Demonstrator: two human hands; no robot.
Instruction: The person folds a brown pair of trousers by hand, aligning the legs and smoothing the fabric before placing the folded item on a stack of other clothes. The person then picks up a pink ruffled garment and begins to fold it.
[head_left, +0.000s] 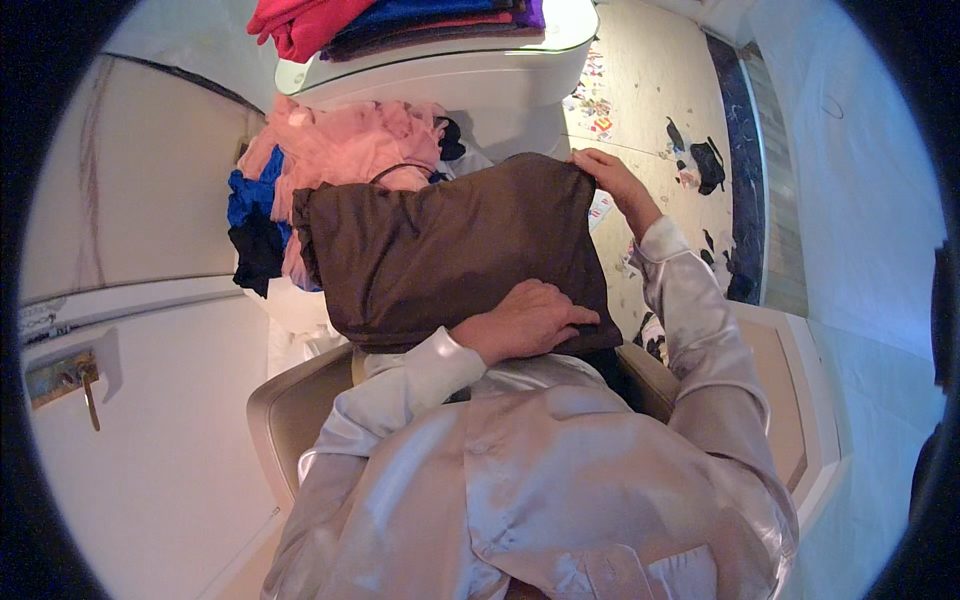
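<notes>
A dark brown cloth garment (457, 247) lies spread across my lap, its left end gathered into folds. My left hand (529, 319) rests on the near part of the cloth towards its right side, with a finger pointing right; it comes from the sleeve on the picture's left. At the far right corner, my right hand (604, 176) grips the garment's edge between thumb and fingers. Just beyond the brown cloth lies a heap of sheer pink fabric (352, 142), with blue cloth (255, 187) and black cloth (255, 251) at its left.
Ahead stands a white glass-topped table (450, 71) bearing folded garments (442, 22) and a red cloth (307, 26). I sit in a brown armchair (281, 405). Scraps and black cloth pieces (706, 166) lie on the floor at right. A white door with a handle (90, 401) is at left.
</notes>
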